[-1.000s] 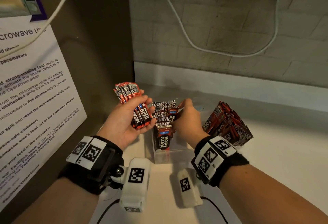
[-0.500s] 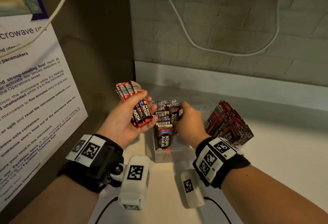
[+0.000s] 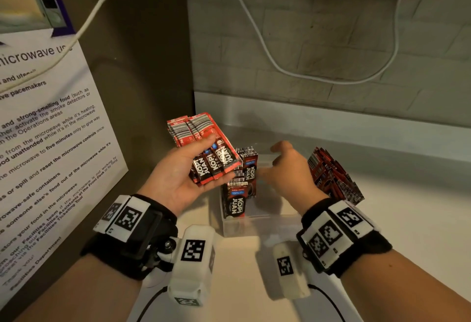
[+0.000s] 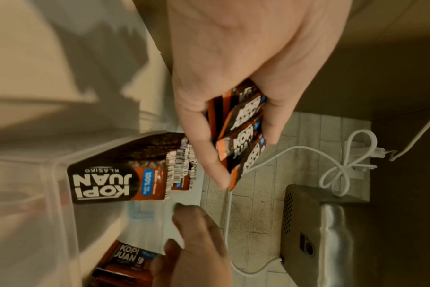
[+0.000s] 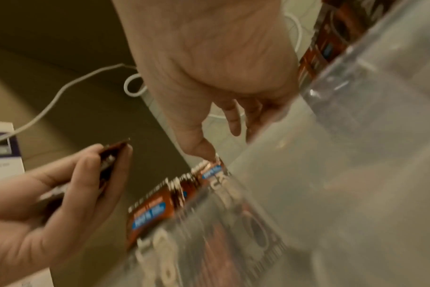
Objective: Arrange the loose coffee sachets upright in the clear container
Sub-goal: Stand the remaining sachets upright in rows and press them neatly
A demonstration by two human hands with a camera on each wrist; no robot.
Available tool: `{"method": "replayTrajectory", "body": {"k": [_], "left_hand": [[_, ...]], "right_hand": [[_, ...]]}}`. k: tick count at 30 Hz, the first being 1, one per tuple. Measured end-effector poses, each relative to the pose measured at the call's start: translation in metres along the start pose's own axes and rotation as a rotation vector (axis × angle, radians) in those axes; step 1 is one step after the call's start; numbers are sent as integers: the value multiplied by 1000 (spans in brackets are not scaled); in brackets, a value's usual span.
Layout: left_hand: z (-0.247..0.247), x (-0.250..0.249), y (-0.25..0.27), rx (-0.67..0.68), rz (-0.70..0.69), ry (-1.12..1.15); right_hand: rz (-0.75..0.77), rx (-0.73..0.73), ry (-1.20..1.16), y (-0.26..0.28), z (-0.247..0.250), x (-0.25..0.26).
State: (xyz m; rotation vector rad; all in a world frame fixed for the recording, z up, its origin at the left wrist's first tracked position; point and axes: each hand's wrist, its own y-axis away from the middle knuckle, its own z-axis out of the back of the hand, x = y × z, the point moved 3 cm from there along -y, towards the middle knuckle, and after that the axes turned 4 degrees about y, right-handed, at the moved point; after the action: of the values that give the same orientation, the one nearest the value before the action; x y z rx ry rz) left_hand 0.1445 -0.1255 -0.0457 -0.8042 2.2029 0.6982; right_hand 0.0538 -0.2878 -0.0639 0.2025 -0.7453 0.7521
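Head view: left hand (image 3: 178,176) clutches a fan of sachets (image 3: 204,148) above the clear container (image 3: 254,225), where a partial row (image 3: 237,194) stands upright; right hand (image 3: 288,171) hovers released, empty. More sachets (image 3: 334,176) wait on the desk (image 3: 407,214).

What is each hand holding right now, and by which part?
The left hand grips a fanned bundle of red-and-black coffee sachets by their lower, logo ends. The right hand holds nothing, open above the clear plastic container.

Dim warm light; soft shadows on counter; wrist views motion-blurred, edges distorted; head view sharper.
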Motion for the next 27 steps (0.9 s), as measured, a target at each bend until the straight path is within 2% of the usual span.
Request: {"method": "replayTrajectory", "body": {"k": [3, 6, 8, 10, 13, 17, 27], "left_hand": [[-8, 1, 2, 39, -22, -25], [-18, 7, 4, 91, -13, -98], [-24, 12, 5, 120, -15, -153], [-28, 14, 6, 129, -18, -192], [-30, 15, 6, 108, 3, -213], [-26, 14, 5, 46, 35, -140], [-25, 13, 5, -3, -20, -126]], "right_hand": [[19, -82, -382, 7, 17, 10], [67, 54, -646, 20, 28, 31], [113, 184, -668, 27, 28, 42], [145, 235, -680, 29, 27, 46], [147, 232, -671, 30, 26, 47], [73, 228, -724, 31, 26, 44], [25, 273, -786, 36, 21, 45]]}}
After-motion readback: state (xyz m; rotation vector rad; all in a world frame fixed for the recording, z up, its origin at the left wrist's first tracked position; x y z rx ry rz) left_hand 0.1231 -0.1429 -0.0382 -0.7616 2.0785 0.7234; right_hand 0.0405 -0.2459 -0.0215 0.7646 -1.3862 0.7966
